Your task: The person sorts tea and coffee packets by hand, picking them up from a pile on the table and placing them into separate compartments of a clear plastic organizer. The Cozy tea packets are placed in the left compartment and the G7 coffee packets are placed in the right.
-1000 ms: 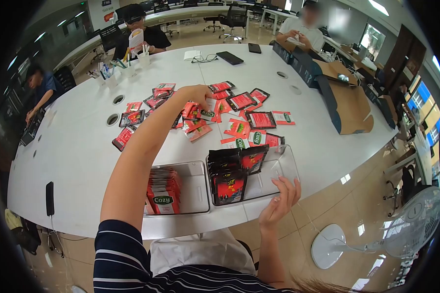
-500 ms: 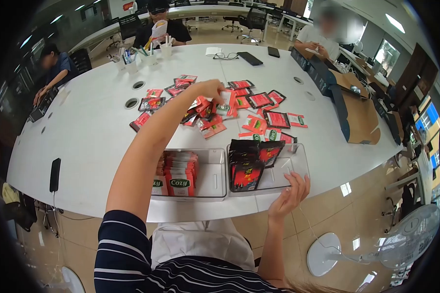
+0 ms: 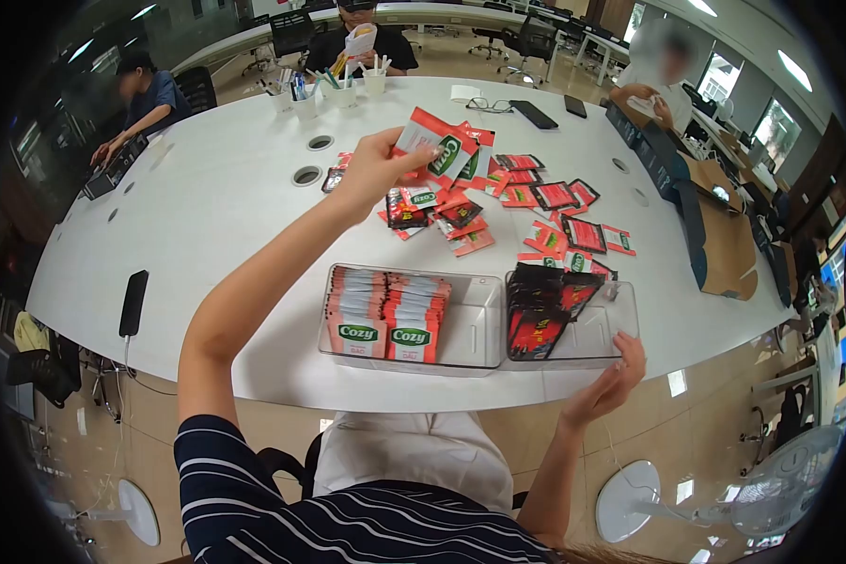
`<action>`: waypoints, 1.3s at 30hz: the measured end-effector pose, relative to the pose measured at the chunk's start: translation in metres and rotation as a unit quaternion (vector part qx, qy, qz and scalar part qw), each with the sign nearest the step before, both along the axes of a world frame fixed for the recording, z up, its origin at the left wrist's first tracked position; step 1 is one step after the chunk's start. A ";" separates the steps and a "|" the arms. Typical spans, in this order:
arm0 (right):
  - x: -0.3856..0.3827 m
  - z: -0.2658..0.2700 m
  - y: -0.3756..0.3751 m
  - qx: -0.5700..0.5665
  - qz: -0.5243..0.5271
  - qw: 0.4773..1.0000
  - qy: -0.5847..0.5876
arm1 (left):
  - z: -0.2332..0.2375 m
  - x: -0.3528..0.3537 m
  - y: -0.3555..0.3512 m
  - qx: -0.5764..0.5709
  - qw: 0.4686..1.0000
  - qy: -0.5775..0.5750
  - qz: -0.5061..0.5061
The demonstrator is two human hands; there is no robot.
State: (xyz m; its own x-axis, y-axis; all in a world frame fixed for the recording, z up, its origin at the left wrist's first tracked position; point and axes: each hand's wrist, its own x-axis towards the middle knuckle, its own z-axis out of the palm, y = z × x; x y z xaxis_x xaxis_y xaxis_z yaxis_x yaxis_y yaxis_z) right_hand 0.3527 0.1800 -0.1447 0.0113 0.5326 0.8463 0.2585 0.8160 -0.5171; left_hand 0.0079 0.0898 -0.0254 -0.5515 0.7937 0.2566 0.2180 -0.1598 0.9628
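Left hand (image 3: 371, 179) pinches fanned Cozy sachets (image 3: 432, 141); a light, even grip seems best. Loosely open right hand (image 3: 611, 381) touches right box (image 3: 583, 346).

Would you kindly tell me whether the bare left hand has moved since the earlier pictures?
Yes, the left hand has moved leftward relative to a round dark hole in the white tabletop, nearing it.

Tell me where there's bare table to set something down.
A broad patch of bare table lies between the black device and your left arm; a narrower strip between the scattered sachets and the open cardboard box. It's crowded beyond the clear bins, where sachets overlap.
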 end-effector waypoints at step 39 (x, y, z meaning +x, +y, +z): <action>-0.093 0.079 -0.072 -0.227 0.304 0.922 0.080 | -0.004 0.034 -0.090 -0.007 0.961 0.239 -0.137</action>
State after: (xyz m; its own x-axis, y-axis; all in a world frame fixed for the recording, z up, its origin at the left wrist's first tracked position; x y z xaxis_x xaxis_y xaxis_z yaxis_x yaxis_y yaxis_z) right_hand 0.2593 0.1076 -0.0662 -0.3012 0.7799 0.5486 -0.2843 0.4757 -0.8324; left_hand 0.0416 0.0001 -0.0290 -0.1440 0.8977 0.4165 0.5870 -0.2613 0.7662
